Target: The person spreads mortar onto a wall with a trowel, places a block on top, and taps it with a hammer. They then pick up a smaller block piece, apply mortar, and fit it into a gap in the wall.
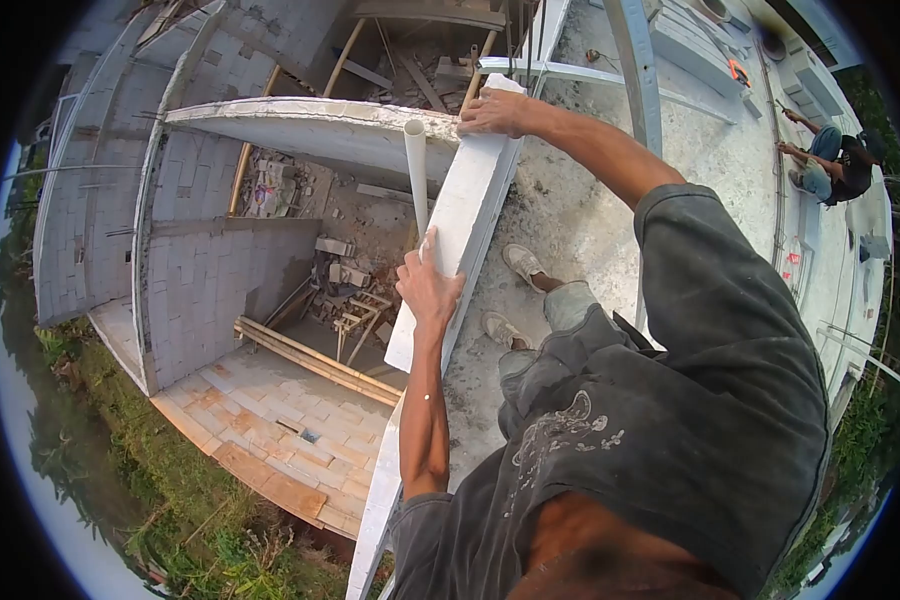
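A long white lightweight concrete block (470, 205) lies along the top edge of the wall in front of me. My left hand (430, 288) grips its near part, fingers at the edge over the drop. My right hand (495, 112) is curled over the far end, fingertips hidden in part beside the rough wall top. A white plastic pipe (416, 170) stands upright just left of the block, close to my left fingers.
Left of the wall lies a drop into rooms with grey block walls (195, 285), rubble (345, 270) and bamboo poles (315, 362). My feet are on a concrete slab (580, 190). A metal post (638, 70) rises near my right arm. Another person (835, 165) crouches at far right.
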The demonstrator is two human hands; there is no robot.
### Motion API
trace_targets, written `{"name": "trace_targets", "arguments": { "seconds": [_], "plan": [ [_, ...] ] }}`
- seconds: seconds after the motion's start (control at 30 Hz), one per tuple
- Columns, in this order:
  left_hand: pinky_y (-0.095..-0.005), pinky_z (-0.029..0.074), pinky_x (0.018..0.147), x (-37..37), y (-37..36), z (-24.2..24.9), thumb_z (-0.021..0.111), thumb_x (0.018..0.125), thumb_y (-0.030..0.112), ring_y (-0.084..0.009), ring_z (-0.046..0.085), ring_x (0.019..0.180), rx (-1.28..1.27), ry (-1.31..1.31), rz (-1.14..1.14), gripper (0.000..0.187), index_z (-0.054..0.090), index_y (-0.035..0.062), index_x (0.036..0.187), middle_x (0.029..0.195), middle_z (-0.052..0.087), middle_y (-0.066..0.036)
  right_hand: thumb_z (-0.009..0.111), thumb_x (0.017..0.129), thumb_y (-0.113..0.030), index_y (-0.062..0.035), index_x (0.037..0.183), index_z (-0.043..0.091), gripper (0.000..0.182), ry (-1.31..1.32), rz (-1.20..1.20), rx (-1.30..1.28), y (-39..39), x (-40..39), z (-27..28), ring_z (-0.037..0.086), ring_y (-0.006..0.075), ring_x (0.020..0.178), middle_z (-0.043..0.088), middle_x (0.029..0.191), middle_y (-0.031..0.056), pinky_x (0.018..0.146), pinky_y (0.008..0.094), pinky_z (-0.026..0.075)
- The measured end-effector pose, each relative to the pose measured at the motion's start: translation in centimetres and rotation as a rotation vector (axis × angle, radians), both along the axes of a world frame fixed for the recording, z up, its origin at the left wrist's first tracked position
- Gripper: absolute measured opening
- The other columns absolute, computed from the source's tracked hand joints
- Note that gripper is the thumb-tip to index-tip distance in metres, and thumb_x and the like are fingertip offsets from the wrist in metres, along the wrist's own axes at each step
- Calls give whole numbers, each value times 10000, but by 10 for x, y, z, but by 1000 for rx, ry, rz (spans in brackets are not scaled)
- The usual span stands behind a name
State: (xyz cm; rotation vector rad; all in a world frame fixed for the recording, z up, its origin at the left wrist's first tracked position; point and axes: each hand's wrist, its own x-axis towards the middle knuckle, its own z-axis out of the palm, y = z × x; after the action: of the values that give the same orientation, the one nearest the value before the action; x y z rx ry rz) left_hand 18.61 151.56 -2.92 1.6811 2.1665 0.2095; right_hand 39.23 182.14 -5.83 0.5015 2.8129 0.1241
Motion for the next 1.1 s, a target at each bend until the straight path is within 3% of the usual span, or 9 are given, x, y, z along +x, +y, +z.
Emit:
{"name": "trace_targets", "arguments": {
  "seconds": [0.17, 0.27, 0.37, 0.67, 0.77, 0.87, 0.97, 1.1],
  "plan": [
    [-523, 458, 945, 10, 8, -9, 803, 647, 247, -402, 569, 1080, 3, -17, 15, 963, 435, 225, 1536, 1196, 574, -178, 902, 631, -104, -272, 1363, 458, 872, 9, 3, 32, 9, 7, -5, 537, 192, 1282, 578, 1250, -35, 1045, 439, 439],
    [-521, 452, 964, 13, 9, -15, 809, 650, 245, -402, 564, 1102, -1, -27, 19, 968, 427, 224, 1540, 1226, 571, -182, 903, 620, -65, -279, 1403, 472, 919, -36, -59, -15, 10, 5, -5, 506, 173, 1336, 579, 1307, -49, 1162, 432, 412],
    [-522, 449, 968, 14, 8, -17, 817, 654, 233, -405, 561, 1109, -10, -25, 25, 983, 409, 232, 1548, 1238, 567, -186, 908, 635, -120, -275, 1361, 473, 860, 30, 6, 32, 13, 9, -15, 543, 188, 1269, 588, 1229, -34, 1042, 441, 434],
    [-535, 443, 971, 22, 10, -27, 835, 663, 212, -411, 553, 1129, -8, -44, 43, 1003, 382, 256, 1556, 1257, 555, -188, 893, 660, -111, -273, 1344, 493, 808, 42, 21, 52, 16, 13, -18, 541, 187, 1273, 587, 1241, -38, 1055, 446, 435],
    [-535, 445, 969, 23, 11, -28, 838, 662, 215, -411, 554, 1126, 9, -32, 36, 1002, 384, 252, 1555, 1256, 554, -189, 879, 645, -42, -280, 1374, 482, 863, -33, -66, -13, 11, 11, -5, 516, 179, 1310, 579, 1271, -44, 1159, 461, 389],
    [-549, 439, 954, 22, 13, -35, 833, 671, 221, -405, 542, 1136, 31, -46, 35, 973, 411, 271, 1547, 1252, 543, -174, 841, 695, -20, -283, 1379, 481, 817, -49, -87, -24, 11, 13, -3, 504, 176, 1322, 572, 1295, -39, 1150, 456, 394],
    [-545, 444, 959, 25, 17, -30, 835, 673, 228, -410, 549, 1130, 24, -38, 29, 979, 403, 253, 1550, 1252, 549, -184, 812, 752, -57, -284, 1372, 499, 730, 47, -51, 28, 21, 20, -24, 511, 197, 1310, 583, 1243, -33, 1058, 444, 442],
    [-551, 444, 971, 24, 12, -29, 841, 690, 266, -417, 551, 1141, 12, -13, 12, 980, 384, 244, 1556, 1267, 550, -192, 711, 829, -14, -275, 1424, 487, 688, 117, -258, 12, 16, 27, 24, 482, 237, 1346, 546, 1358, 2, 1066, 454, 445]
  ]
}}
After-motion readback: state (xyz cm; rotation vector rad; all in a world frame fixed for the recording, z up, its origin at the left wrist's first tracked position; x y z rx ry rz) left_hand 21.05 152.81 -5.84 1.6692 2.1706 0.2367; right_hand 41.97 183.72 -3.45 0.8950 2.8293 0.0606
